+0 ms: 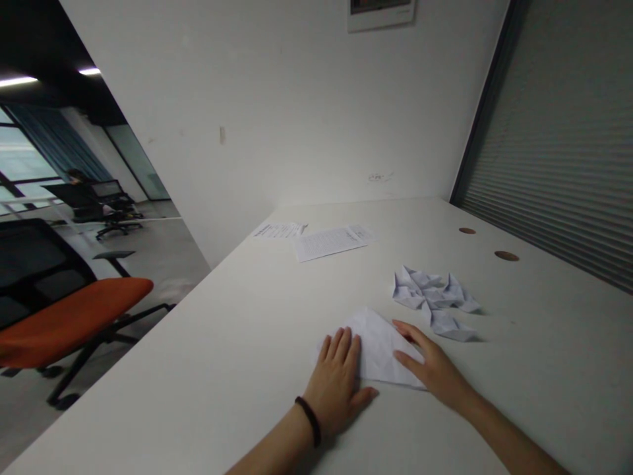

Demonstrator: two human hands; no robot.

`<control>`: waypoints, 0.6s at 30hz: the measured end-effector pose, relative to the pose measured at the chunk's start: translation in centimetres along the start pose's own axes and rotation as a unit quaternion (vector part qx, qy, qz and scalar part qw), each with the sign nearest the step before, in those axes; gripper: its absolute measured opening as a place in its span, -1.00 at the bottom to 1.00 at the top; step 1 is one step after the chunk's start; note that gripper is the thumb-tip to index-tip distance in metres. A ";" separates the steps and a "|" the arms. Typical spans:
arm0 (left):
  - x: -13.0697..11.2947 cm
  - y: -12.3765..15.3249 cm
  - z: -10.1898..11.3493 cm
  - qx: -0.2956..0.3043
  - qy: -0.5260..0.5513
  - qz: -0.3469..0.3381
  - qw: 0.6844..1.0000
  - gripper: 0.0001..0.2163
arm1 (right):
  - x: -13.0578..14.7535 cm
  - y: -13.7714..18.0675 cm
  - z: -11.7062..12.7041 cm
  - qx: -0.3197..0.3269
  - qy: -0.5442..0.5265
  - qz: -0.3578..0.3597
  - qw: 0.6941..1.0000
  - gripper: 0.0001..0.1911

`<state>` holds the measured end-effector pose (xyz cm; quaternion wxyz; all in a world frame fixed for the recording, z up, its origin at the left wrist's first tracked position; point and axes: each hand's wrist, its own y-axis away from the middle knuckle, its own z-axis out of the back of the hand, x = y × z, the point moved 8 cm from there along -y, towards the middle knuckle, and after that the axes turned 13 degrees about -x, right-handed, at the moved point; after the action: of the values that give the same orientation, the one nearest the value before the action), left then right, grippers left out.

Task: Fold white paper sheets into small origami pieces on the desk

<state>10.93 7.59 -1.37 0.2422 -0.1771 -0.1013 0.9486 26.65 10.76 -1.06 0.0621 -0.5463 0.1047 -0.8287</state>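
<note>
A folded sheet of white paper (378,349), creased and roughly triangular, lies flat on the white table. My left hand (336,376), with a dark bracelet on its wrist, rests palm down on the paper's left part, fingers stretched out and thumb on the tabletop. At the right slanting edge is my right hand (438,369). Its thumb lies over the paper, while the bent fingers sit apart from the thumb along that edge. Behind the right hand stands a group of folded white paper pieces (430,293), angular and partly overlapping.
Printed sheets (331,243) lie farther back on the white table (222,369). Two round holes (507,256) are near its right side, beside a blind-covered window (558,145). An orange-seated chair (99,300) stands left of the table. A person (76,176) sits far off in the room.
</note>
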 end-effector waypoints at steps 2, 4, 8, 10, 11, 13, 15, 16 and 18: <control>0.3 -0.3 0.4 -0.020 0.017 0.016 1.000 -0.28 | 0.8 0.3 -0.5 0.041 -0.177 -0.066 0.981 -0.47; 0.2 -0.5 1.1 -0.052 0.075 0.017 0.996 -0.33 | 2.3 0.8 -1.1 0.090 -0.287 -0.054 0.952 -0.49; 0.6 -0.6 2.9 -0.139 0.315 0.081 0.935 -0.58 | 4.3 2.1 -1.8 0.134 -0.224 0.056 0.964 -0.49; 1.6 -0.3 2.8 -0.161 0.428 0.166 0.873 -0.54 | 4.7 2.4 -1.7 0.103 -0.113 0.117 0.981 -0.46; 2.0 -0.1 2.4 -0.161 0.475 0.201 0.842 -0.52 | 4.9 2.5 -1.6 0.084 -0.064 0.144 0.984 -0.44; 1.9 0.1 1.4 -0.133 0.557 0.239 0.785 -0.50 | 5.2 2.6 -1.4 0.051 0.008 0.184 0.982 -0.42; 1.1 0.1 0.3 -0.077 0.619 0.245 0.742 -0.46 | 5.1 2.5 -1.3 0.031 0.055 0.195 0.979 -0.40; 0.6 0.0 -0.1 -0.047 0.636 0.237 0.733 -0.44 | 4.9 2.3 -1.3 0.028 0.077 0.195 0.977 -0.41; 0.1 -0.3 -0.3 -0.022 0.632 0.215 0.744 -0.40 | 4.3 2.1 -1.4 0.036 0.116 0.193 0.974 -0.50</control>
<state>11.08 7.89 -1.63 0.0363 -0.7586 0.0949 0.6436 23.65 7.95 1.74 0.2285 -0.4132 0.1846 -0.8620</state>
